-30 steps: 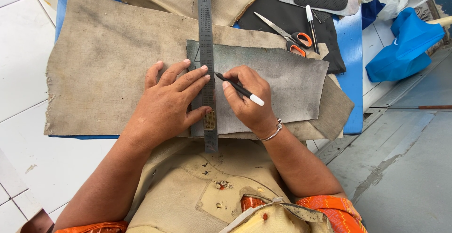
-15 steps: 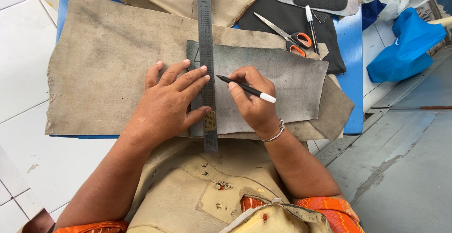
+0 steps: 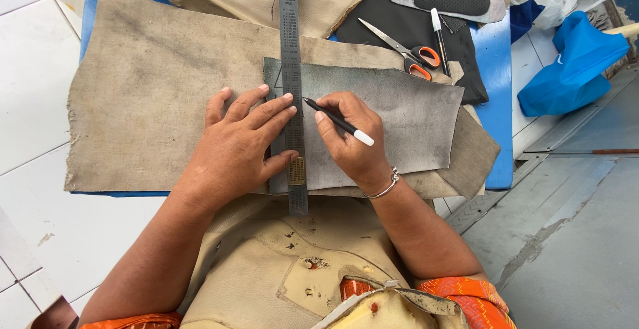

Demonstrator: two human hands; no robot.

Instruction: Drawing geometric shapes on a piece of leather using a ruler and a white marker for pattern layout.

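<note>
Left hand [image 3: 234, 146] spread flat, pinning steel ruler [image 3: 291, 69] across grey fabric piece [image 3: 406, 113] near worktop's [image 3: 498, 56] front edge. Right hand [image 3: 353, 143], grip pinched around black pen [image 3: 338, 123], tip touching ruler's edge.

Bright, even daylight; sharp throughout. Faint glare along the steel ruler [image 3: 291, 69]; soft, short shadows just left of it, under the left hand [image 3: 236, 146].

Open grey cloth [image 3: 413, 113] rightward; scissors [image 3: 406, 53] beyond
</note>
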